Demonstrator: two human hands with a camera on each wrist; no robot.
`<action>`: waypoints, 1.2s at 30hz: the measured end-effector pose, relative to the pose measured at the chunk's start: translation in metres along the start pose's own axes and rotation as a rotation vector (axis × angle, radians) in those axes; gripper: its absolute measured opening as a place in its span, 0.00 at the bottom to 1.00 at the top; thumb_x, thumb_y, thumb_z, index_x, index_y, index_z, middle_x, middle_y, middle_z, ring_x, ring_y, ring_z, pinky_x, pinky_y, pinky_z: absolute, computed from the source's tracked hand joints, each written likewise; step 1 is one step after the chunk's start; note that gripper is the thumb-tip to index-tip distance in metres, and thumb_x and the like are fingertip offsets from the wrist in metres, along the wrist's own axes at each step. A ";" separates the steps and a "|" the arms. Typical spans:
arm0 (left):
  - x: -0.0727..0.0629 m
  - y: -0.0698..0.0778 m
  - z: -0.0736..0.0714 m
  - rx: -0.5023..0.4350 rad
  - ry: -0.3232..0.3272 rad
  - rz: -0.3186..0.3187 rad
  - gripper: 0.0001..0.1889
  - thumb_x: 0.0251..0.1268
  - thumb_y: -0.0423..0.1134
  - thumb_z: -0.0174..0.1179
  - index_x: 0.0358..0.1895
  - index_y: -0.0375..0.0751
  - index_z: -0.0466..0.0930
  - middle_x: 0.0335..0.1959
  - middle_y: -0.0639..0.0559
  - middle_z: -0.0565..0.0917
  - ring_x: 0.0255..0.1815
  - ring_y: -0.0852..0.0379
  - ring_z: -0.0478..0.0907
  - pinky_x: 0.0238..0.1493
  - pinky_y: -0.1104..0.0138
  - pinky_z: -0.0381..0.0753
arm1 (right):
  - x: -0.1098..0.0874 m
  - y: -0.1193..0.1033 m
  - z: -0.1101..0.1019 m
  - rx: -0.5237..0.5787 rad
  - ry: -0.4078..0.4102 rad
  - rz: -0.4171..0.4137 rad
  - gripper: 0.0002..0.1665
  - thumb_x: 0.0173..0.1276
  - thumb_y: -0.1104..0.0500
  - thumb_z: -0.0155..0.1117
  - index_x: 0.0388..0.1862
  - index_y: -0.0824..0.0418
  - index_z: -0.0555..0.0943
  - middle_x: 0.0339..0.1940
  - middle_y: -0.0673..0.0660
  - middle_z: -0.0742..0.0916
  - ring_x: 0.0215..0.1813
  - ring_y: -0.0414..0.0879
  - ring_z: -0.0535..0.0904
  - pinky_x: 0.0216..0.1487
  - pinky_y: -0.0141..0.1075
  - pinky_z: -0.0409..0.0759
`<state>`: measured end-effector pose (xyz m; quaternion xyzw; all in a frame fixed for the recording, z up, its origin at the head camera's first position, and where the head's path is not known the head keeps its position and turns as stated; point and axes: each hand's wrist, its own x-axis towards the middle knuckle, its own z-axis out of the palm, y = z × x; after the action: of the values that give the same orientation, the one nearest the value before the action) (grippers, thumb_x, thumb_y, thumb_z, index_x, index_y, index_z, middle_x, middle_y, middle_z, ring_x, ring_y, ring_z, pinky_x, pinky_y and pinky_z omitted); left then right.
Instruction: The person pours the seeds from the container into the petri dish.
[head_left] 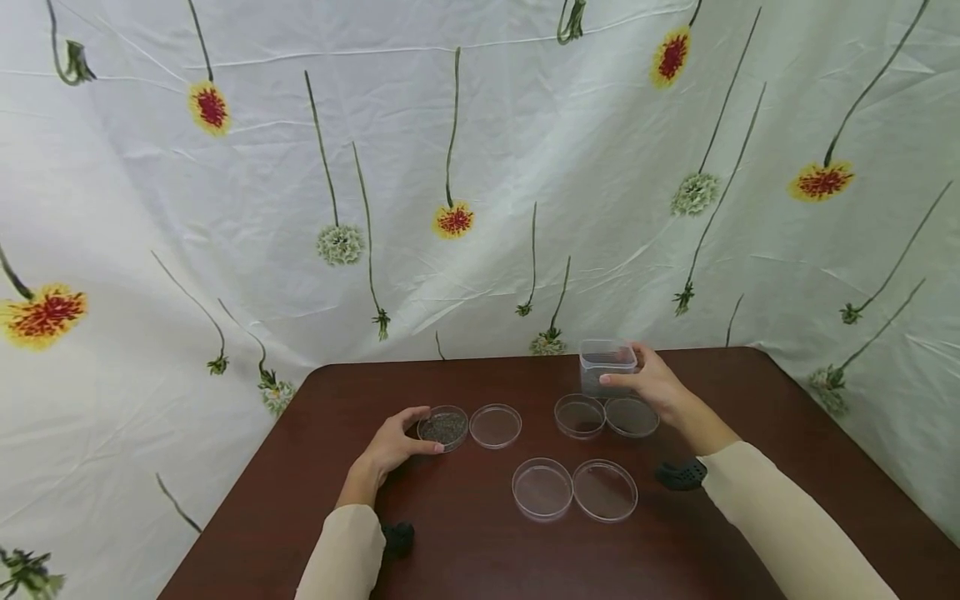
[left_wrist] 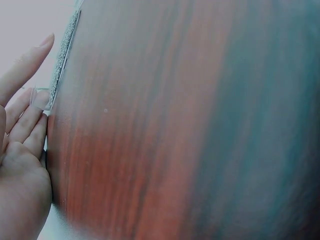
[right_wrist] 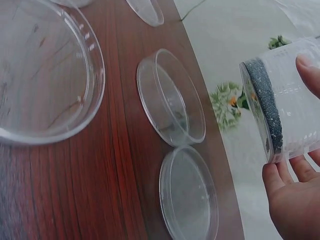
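Note:
At the left of the table, my left hand [head_left: 393, 443] holds a round clear petri dish [head_left: 443, 429] by its sides, thumb at the near rim and fingers at the far one. Fine grey grains cover its bottom; the left wrist view shows the dish [left_wrist: 63, 55] edge-on beside the fingers [left_wrist: 35, 132]. My right hand [head_left: 651, 385] grips a clear plastic tub [head_left: 606, 367] at the table's back right. Dark small grains [right_wrist: 265, 100] lie in a layer at the tub's bottom. In the right wrist view, cloth shows between tub and table.
Just right of the grain-filled dish lies a clear dish piece [head_left: 495, 427]. Two touching dish halves [head_left: 580, 417] [head_left: 632, 417] sit before the tub, and another touching pair [head_left: 542, 490] [head_left: 604, 492] nearer the front. A flower-printed cloth [head_left: 420, 283] hangs behind the brown table [head_left: 450, 533].

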<state>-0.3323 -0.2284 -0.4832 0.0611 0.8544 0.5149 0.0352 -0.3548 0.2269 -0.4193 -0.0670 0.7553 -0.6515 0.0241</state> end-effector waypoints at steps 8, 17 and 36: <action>-0.002 0.000 0.001 0.009 -0.002 0.000 0.43 0.55 0.38 0.81 0.74 0.35 0.70 0.73 0.36 0.72 0.77 0.35 0.59 0.73 0.39 0.58 | -0.006 0.004 -0.017 -0.043 0.022 -0.004 0.55 0.66 0.64 0.74 0.80 0.73 0.49 0.72 0.72 0.67 0.68 0.62 0.68 0.52 0.33 0.77; -0.004 0.004 0.002 0.004 -0.010 0.015 0.43 0.54 0.37 0.81 0.74 0.33 0.70 0.72 0.34 0.71 0.76 0.33 0.60 0.72 0.38 0.58 | -0.015 0.010 -0.036 -0.054 0.023 0.004 0.58 0.68 0.63 0.73 0.82 0.73 0.45 0.75 0.74 0.63 0.72 0.64 0.63 0.66 0.49 0.68; -0.001 0.001 -0.001 -0.009 -0.018 -0.006 0.44 0.55 0.38 0.81 0.75 0.36 0.70 0.74 0.37 0.70 0.78 0.35 0.58 0.74 0.40 0.58 | -0.039 0.035 -0.078 0.028 0.014 -0.010 0.54 0.72 0.66 0.69 0.81 0.72 0.42 0.75 0.74 0.62 0.52 0.31 0.75 0.51 0.27 0.75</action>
<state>-0.3312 -0.2291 -0.4823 0.0629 0.8519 0.5180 0.0449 -0.3283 0.3135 -0.4438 -0.0659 0.7460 -0.6625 0.0168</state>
